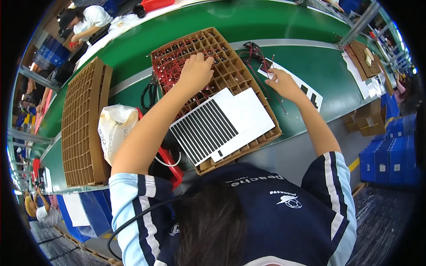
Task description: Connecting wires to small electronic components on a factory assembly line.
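My left hand (196,73) reaches over a cardboard divider box (239,73), fingers curled down among small black parts with red wires (171,73); its fingertips are partly hidden, and what they grip cannot be made out. To the right, my right hand (285,85) has thumb and forefinger bent around a thin red wire (269,76) over the upper end of a white sheet with black strips (304,86). A larger white sheet with rows of black strips (255,116) lies across the near part of the box.
A second divider box (82,119) stands at the left, beside a white plastic bag (116,128) and black-handled scissors (149,94). More black parts with wires (253,49) lie on the green table (306,57). A co-worker (91,22) sits across the far side.
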A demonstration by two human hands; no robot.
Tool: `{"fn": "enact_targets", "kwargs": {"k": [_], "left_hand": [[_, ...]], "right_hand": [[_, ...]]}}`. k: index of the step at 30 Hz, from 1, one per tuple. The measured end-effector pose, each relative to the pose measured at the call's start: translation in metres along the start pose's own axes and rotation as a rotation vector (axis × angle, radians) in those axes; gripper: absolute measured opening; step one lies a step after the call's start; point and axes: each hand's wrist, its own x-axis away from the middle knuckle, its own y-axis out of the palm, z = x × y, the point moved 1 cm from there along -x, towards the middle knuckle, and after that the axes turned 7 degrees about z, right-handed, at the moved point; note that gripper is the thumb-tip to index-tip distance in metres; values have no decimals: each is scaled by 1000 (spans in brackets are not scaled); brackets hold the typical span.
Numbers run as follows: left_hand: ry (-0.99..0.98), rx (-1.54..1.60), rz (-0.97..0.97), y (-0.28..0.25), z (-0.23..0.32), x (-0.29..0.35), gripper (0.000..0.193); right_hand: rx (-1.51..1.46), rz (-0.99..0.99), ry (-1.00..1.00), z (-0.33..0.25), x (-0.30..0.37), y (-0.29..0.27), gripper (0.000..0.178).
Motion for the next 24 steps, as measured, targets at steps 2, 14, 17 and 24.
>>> {"fn": "enact_targets", "kwargs": {"k": [2, 14, 17, 24], "left_hand": [[2, -96, -1, 20, -7, -6, 17], [-647, 1257, -97, -110, -5, -34, 17], [-540, 1457, -112, -140, -7, -19, 14], [-483, 1693, -62, -162, 13, 25, 12]], "right_hand": [[-147, -114, 113, -12, 15, -12, 35], [-103, -165, 213, -1, 59, -50, 57], [-320, -302, 203, -2, 63, -49, 60], [98, 52, 130, -42, 55, -38, 45]]}}
